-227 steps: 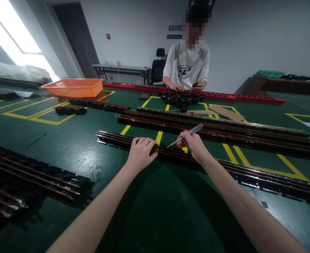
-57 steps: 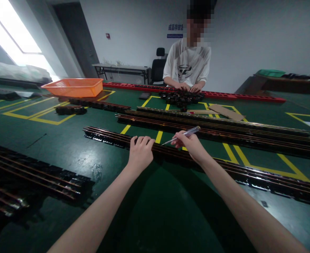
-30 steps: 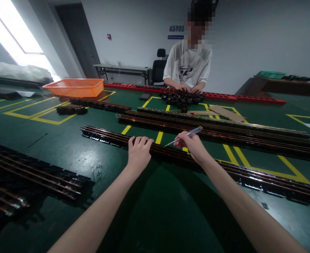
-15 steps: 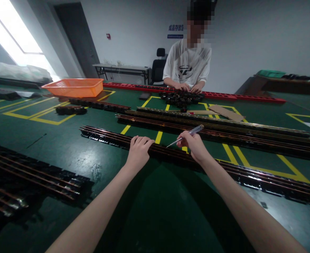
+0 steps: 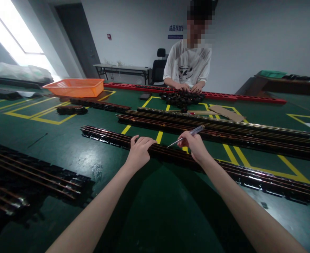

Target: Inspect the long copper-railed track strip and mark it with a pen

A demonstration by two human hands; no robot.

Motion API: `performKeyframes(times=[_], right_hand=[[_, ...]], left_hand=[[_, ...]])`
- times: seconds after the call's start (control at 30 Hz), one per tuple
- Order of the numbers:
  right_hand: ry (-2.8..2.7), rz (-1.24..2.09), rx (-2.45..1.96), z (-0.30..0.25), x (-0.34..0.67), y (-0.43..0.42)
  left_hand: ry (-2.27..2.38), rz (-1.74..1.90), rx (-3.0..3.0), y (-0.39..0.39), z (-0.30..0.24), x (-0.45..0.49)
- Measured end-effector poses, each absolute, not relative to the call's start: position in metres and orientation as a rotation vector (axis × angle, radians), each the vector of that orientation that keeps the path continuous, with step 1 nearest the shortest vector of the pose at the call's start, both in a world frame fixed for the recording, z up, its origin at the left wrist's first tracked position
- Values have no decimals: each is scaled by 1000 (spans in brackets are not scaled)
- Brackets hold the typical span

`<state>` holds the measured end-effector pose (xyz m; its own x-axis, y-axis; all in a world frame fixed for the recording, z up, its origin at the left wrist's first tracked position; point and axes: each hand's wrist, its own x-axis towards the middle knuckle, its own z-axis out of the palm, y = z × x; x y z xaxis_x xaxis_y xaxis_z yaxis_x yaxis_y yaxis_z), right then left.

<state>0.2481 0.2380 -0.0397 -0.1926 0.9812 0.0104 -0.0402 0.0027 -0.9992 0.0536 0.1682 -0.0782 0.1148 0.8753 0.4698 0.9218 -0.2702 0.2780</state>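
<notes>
A long black strip with copper-coloured rods [image 5: 107, 135] runs across the table in front of me. My left hand [image 5: 140, 151] is closed over it, fingers on its far side and wrist toward me. My right hand [image 5: 193, 144] grips a slim screwdriver [image 5: 175, 142] with a clear handle and thin metal shaft. The tip points down and left at the strip, just right of my left hand. Whether it touches a rod or a part between the rods, I cannot tell.
More rodded strips lie behind [image 5: 223, 135] and at the near left [image 5: 38, 168]. Across the table, a person in a white shirt [image 5: 188, 66] handles a pile of black parts [image 5: 181, 100] beside a red rail [image 5: 250, 98]. An orange basket [image 5: 75, 88] and cardboard [image 5: 227, 113] are there too.
My left fingers have shifted slightly, the index finger reaching a little further right along the strip. The screwdriver and my right hand stay in nearly the same place.
</notes>
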Motion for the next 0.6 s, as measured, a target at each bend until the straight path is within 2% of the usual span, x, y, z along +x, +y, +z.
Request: performKeyframes(times=[0.6], right_hand=[[-1215, 1358, -1093, -40, 250, 240]], left_hand=[[-1856, -841, -2318, 167, -75, 55]])
